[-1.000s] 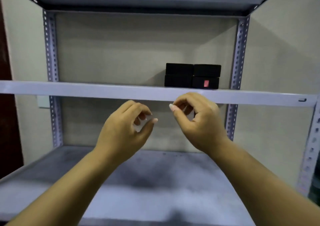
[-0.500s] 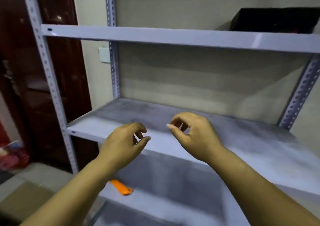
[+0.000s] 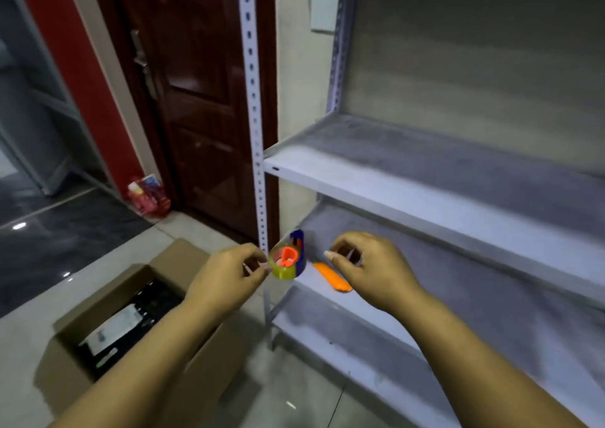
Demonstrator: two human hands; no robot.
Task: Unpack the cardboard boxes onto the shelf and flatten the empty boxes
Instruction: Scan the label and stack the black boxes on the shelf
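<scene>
- While both hands hang loosely curled and hold nothing, the left hand (image 3: 226, 280) has its fingertips just beside a tape dispenser (image 3: 289, 259) at the front left corner of a lower shelf (image 3: 425, 205).
- Right hand (image 3: 370, 268), just as slack, hovers over an orange cutter (image 3: 332, 277) on the same board.
- Since a second ago the gaze has swung down and left from the stacked black items (gone from view).
- Cardboard box (image 3: 108, 326), open and still loaded, now sits on the floor below the left wrist, so my guess is another item comes out next.

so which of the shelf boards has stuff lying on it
The lower board, level with the hands: a tape dispenser and an orange cutter sit near its left front corner. The board above shows only a dusty surface.
</scene>
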